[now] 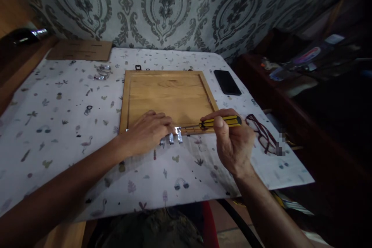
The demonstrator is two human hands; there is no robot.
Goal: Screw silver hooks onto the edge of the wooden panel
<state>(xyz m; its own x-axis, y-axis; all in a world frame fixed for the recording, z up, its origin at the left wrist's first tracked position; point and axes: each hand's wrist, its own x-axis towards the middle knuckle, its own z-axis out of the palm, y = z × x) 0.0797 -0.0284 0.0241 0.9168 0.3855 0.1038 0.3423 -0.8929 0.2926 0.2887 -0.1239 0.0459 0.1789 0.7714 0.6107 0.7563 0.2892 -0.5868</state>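
Observation:
A framed wooden panel (170, 97) lies flat on the table. Along its near edge runs a shiny metal hook strip (178, 130), with bent tabs hanging over the side. My left hand (149, 131) lies across this edge, fingers curled together over the strip and hiding most of it. In my right hand (234, 141) is a screwdriver (221, 122) with a yellow and black handle. Its shaft points left, and the tip is at the right end of the strip. Any screw under the tip is too small to make out.
A black phone (227, 82) and red-framed glasses (263, 133) lie to the right. Small shiny metal parts (102, 72) and a brown cardboard piece (80, 50) are at the back left. A patterned cloth (95, 170) covers the table; a plastic bottle (308, 56) is beyond its right side.

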